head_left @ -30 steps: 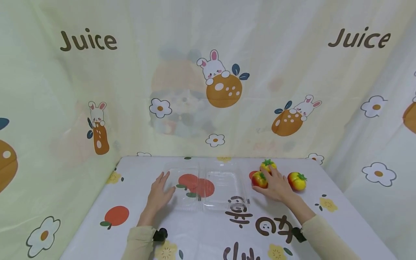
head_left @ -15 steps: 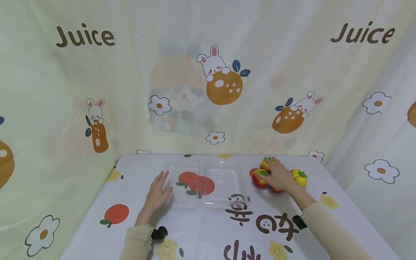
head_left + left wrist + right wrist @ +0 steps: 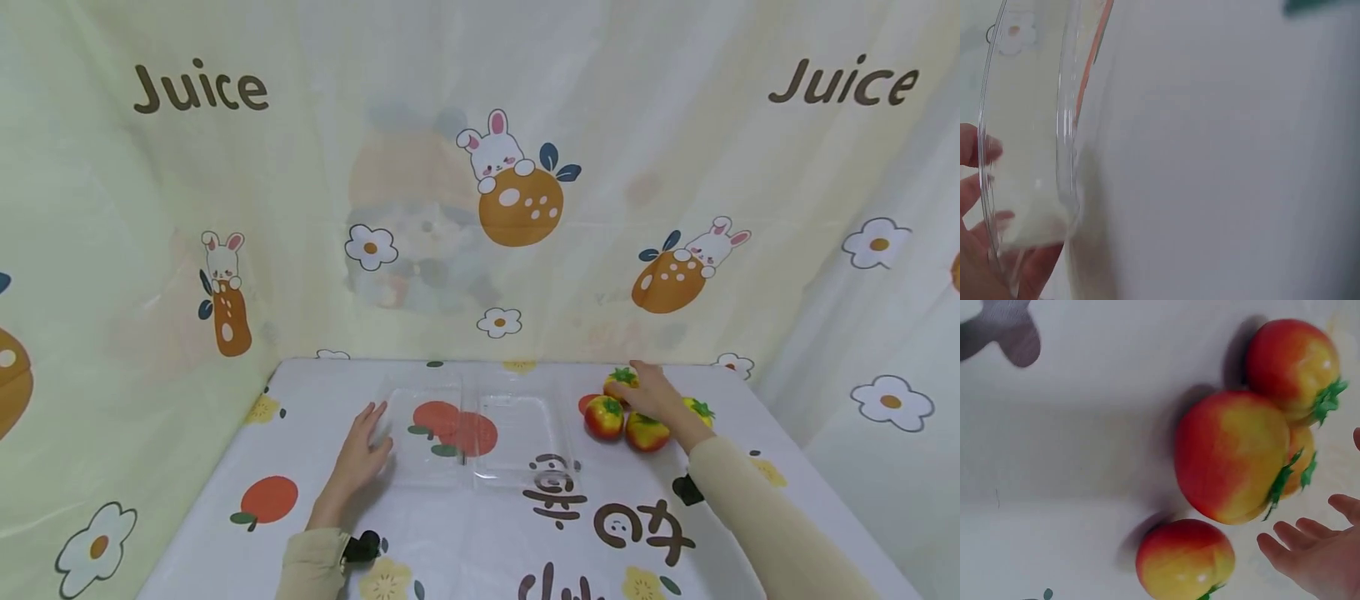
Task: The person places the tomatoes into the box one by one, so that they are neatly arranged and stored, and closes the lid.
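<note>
Several red-and-yellow, tomato-like fruits with green leafy tops stand together on the right of the table, among them a front fruit point(image 3: 648, 432), a left fruit point(image 3: 604, 418) and a back fruit point(image 3: 621, 385). Over the back of this group reaches my right hand point(image 3: 654, 393), its fingers extended. In the right wrist view that hand point(image 3: 1322, 547) holds nothing and lies apart from the nearest large fruit point(image 3: 1229, 456). My left hand point(image 3: 357, 460) is at the left side of a clear plastic box point(image 3: 517, 481), fingers spread along its wall point(image 3: 1029, 137); whether they touch it is unclear.
The box lies unfolded in two shallow halves in mid-table. Another fruit point(image 3: 701, 410) sits at the right, partly behind my right wrist. A printed white cloth point(image 3: 450, 542) covers the table, and a patterned curtain point(image 3: 420, 333) hangs along its back edge.
My right hand has moved back over the fruits, uncovering the front one, and its forearm now partly hides the rightmost fruit. The left hand has stayed nearly still beside the box.
</note>
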Demonstrator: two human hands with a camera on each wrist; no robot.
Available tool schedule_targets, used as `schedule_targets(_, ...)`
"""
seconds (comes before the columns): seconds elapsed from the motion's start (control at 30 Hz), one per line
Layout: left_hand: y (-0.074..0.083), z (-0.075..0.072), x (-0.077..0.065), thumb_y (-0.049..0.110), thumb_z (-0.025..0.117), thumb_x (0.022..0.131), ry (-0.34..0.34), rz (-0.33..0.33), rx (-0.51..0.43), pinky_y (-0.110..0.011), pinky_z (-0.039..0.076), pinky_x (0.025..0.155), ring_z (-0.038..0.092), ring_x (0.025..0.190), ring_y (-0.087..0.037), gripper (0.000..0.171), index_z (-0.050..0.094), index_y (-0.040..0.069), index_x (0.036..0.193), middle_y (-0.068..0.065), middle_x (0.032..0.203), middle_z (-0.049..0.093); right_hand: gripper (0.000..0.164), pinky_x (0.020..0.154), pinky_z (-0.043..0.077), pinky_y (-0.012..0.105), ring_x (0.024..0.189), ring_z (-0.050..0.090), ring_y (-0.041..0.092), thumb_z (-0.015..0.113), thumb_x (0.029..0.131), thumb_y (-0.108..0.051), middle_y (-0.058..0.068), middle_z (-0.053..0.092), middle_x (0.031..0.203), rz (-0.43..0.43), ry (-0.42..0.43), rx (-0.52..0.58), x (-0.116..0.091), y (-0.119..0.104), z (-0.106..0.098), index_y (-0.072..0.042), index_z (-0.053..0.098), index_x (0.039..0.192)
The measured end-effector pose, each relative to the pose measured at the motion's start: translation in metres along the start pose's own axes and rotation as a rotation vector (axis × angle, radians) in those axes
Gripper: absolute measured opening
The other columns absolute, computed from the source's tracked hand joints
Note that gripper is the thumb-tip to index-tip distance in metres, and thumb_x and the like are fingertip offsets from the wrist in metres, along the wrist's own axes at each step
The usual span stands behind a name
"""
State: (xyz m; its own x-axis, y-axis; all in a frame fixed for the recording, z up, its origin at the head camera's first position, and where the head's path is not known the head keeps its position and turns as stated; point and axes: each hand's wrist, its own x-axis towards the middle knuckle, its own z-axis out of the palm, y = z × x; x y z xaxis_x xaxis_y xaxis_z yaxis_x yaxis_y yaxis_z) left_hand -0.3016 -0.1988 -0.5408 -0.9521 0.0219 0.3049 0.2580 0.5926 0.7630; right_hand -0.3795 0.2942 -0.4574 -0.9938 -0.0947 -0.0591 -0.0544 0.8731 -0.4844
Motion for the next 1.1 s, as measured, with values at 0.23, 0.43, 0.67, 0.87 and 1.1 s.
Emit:
schedule_targets(0.23,-0.005,-0.009,-0.002,-0.002,0.057,0.089,-0.029,-0.017,-0.074,-0.051,0.049,0.095,0.056,0.115,-0.049,0.058,0.042,-0.005,0.145,-0.033,0.148,0.034,0.079,0.105,0.026,0.069,0.128,0.030,0.056,0.050,0.100,-0.038,0.043,0.021,0.145,0.101,-0.060,0.063,0.005,0.012,0.005,0.014,0.015,0.149)
schedule_targets(0.43,-0.012,-0.015,0.002,-0.001,0.062,0.088,-0.015,-0.074,-0.096,-0.042,0.055,0.085,0.065,0.105,-0.042,0.060,0.044,0.000,0.146,-0.029,0.145,0.042,0.080,0.106,0.027,0.068,0.126,0.033,0.054,0.050,0.100,-0.037,0.043,0.024,0.145,0.122,-0.075,0.075,0.009,0.019,0.008,0.015,0.015,0.148)
schedule_targets(0.67,-0.019,-0.024,0.006,-0.002,0.067,0.088,-0.024,-0.087,-0.176,-0.026,0.055,0.069,0.068,0.099,-0.037,0.063,0.043,0.000,0.146,-0.027,0.146,0.044,0.082,0.107,0.027,0.066,0.126,0.033,0.052,0.053,0.099,-0.038,0.041,0.024,0.146,0.113,-0.058,0.104,0.018,0.022,0.011,0.014,0.015,0.149)
schedule_targets(0.87,-0.022,-0.029,0.007,-0.004,0.067,0.088,-0.059,-0.114,-0.269,-0.027,0.057,0.065,0.068,0.098,-0.034,0.066,0.040,0.002,0.149,-0.029,0.140,0.049,0.077,0.107,0.028,0.065,0.122,0.035,0.051,0.055,0.100,-0.032,0.041,0.025,0.145,0.119,-0.042,0.114,0.020,0.019,0.013,0.015,0.017,0.148)
schedule_targets(1.1,-0.021,-0.031,0.010,-0.003,0.067,0.090,-0.103,-0.145,-0.266,-0.032,0.058,0.066,0.068,0.100,-0.034,0.068,0.038,0.005,0.151,-0.028,0.141,0.049,0.076,0.107,0.028,0.064,0.125,0.033,0.052,0.058,0.098,-0.029,0.039,0.025,0.146,0.124,0.007,0.130,0.020,0.016,0.014,0.011,0.018,0.149)
